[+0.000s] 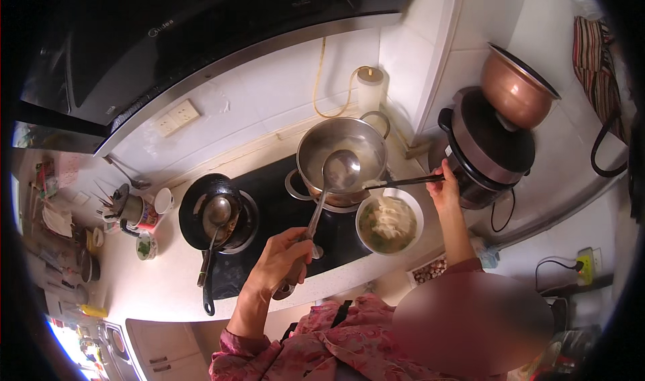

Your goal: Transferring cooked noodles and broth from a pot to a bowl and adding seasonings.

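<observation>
My left hand (284, 260) grips the handle of a metal ladle (341, 170), its bowl over the open steel pot (308, 146) on the black cooktop (277, 194). The pot holds cloudy liquid. My right hand (444, 187) holds dark chopsticks (410, 181), which point left, their tips by the pot's right rim with a little pale food at them. Just below the tips stands a white bowl (417, 230) with pale noodles or dumpling-like pieces (395, 217) in broth with green bits. Whether the food at the tips joins that in the bowl, I cannot tell.
A black wok (189, 219) with another ladle (217, 210) sits on the left burner, its handle over the front edge. Left of it are a small bowl of chopped greens (146, 246) and a white cup (164, 200). A rice cooker (484, 144) and copper-coloured inner pot (519, 88) stand right.
</observation>
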Available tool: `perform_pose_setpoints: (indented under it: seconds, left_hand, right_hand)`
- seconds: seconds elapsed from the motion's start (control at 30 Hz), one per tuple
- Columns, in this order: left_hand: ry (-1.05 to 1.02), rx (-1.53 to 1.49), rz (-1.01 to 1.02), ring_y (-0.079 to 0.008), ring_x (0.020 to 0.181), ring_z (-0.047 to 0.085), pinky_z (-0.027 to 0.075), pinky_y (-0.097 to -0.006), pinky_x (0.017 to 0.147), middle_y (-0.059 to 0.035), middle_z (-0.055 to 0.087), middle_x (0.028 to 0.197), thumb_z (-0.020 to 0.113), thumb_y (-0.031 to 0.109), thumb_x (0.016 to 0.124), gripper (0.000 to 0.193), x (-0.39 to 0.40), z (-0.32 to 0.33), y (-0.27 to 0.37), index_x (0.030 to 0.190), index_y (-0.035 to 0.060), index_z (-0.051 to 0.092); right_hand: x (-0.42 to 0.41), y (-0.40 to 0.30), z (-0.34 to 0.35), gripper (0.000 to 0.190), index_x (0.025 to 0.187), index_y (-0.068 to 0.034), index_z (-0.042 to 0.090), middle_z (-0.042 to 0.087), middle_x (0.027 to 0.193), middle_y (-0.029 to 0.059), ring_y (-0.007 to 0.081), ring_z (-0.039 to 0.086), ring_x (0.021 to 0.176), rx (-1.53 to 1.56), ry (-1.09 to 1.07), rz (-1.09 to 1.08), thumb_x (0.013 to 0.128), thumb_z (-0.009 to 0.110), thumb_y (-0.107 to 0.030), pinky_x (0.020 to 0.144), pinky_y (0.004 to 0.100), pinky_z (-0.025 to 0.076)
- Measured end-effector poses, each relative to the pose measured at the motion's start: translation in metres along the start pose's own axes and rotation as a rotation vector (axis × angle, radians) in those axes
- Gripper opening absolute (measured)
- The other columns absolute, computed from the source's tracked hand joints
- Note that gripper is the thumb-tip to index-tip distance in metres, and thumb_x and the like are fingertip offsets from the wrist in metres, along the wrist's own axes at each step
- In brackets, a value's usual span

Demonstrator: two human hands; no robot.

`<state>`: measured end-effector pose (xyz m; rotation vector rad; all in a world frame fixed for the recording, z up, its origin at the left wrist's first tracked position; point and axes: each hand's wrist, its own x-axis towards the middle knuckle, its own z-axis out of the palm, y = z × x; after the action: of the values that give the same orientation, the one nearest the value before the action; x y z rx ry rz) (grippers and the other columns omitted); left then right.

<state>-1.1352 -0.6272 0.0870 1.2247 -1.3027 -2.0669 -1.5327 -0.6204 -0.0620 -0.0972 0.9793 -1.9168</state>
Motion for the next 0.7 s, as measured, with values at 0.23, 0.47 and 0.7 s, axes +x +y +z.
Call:
perform_pose_setpoints:
  seconds: [0.23,0.47,0.7]
  left_hand:
    - [-0.029,0.018,0.011,-0.0114,0.042,0.051,0.039,-0.0219,0.036,-0.0064,0.056,0.068,0.057,0.015,0.088,0.033,0.002,-0.007,0.001,0.113,-0.005,0.052]
    - [-0.062,-0.006,0.012,-0.0115,0.042,0.051,0.038,-0.0222,0.036,-0.0062,0.056,0.068,0.058,0.015,0.087,0.032,0.004,-0.013,-0.003,0.112,-0.0045,0.052]
    - [-0.041,0.001,-0.014,-0.0118,0.041,0.05,0.038,-0.0222,0.036,-0.0059,0.055,0.067,0.058,0.014,0.086,0.031,0.003,-0.014,0.002,0.112,-0.0042,0.053]
  right_hand:
    - [-0.022,-0.029,0.006,0.029,0.071,-0.015,0.05,0.051,0.061,-0.003,0.0108,0.049,0.053,0.055,-0.094,-0.105,0.083,0.068,-0.034,0.045,0.0247,0.035]
    - [-0.04,-0.07,0.013,0.035,0.065,-0.013,0.046,0.047,0.062,-0.0007,0.0117,0.042,0.049,0.141,-0.054,-0.191,0.087,0.063,-0.034,0.044,0.0226,0.033]
    - [-0.077,-0.099,0.017,0.038,0.063,-0.011,0.046,0.048,0.057,0.0015,0.0133,0.044,0.042,0.028,-0.115,-0.334,0.086,0.063,-0.036,0.036,0.0228,0.03]
